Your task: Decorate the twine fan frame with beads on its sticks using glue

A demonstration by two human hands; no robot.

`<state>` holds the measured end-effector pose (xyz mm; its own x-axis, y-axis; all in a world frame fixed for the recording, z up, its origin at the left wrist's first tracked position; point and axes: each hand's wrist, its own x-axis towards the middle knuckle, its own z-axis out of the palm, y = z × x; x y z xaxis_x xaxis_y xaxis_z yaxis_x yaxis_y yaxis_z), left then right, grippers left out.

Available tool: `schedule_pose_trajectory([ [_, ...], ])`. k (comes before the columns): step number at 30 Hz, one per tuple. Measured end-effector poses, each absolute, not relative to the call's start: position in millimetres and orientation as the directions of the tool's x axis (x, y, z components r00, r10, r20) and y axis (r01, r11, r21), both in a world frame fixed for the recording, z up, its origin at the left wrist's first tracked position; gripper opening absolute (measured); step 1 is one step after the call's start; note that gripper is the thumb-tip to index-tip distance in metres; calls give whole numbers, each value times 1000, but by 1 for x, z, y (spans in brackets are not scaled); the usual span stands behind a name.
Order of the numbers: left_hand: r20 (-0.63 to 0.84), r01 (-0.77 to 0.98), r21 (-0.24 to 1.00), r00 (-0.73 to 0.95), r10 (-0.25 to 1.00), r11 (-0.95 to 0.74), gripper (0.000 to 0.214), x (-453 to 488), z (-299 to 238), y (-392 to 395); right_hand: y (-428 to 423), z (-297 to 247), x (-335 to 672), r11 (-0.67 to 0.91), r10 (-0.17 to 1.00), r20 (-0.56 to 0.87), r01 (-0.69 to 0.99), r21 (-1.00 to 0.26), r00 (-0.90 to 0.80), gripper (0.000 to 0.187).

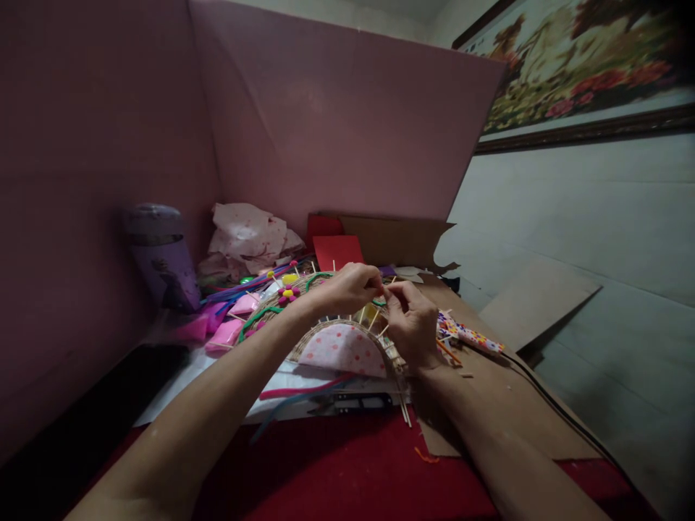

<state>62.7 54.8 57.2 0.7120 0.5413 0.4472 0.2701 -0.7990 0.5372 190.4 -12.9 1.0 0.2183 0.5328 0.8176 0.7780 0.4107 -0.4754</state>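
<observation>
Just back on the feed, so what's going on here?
A person's left hand and right hand meet, fingertips together, above a curved tan twine weaving with pale sticks poking out. Whatever they might be pinching is too small to make out. A magenta-petalled flower with a yellow centre sits on the weaving's left part, and a pale half-round piece with reddish dots lies within its inner curve. Black-handled metal snips lie nearer the person, apart from both hands.
</observation>
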Motion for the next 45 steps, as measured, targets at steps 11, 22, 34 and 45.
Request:
schedule_pose_trajectory([
  [11,192,-157,981,838,510,-111,27,63,45,59,-1,-4,190,535,768,527,88,-840,365,24],
  [22,504,-60,818,554,663,-572,9,83,42,54,-9,-2,188,503,620,685,476,-721,382,18],
  [34,507,95,695,638,580,-713,12,72,48,60,-12,1,192,384,603,752,729,-566,266,17],
  [45,483,353,487,653,583,-799,14,64,54,59,-12,1,195,325,616,774,850,-415,143,18],
])
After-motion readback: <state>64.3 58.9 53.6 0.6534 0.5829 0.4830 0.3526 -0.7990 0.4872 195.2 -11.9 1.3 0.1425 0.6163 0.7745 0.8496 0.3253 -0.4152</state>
